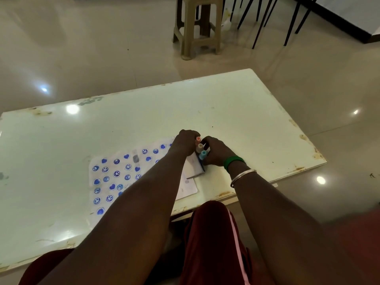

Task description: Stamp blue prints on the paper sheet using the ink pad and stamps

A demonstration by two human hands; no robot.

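Centre frame: we hold left hand [185, 145] and right hand [217, 154] curled round stamps [199, 148], upright, between hands. Ink pad [200, 169] just below. Sheet [121, 167] lies left; left hand nearer. Next print, we judge: carry stamp leftward.

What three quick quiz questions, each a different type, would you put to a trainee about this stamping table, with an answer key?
1. True or false: the prints on the paper sheet are red stars.
2. How many stamps stand between the left hand and the right hand? A one, B three, C seven.
3. Fill in: beside the green bangle on the right wrist sits a second bangle, coloured ____.
Key: 1 false, they are blue hearts and smiley faces; 2 B; 3 silver.
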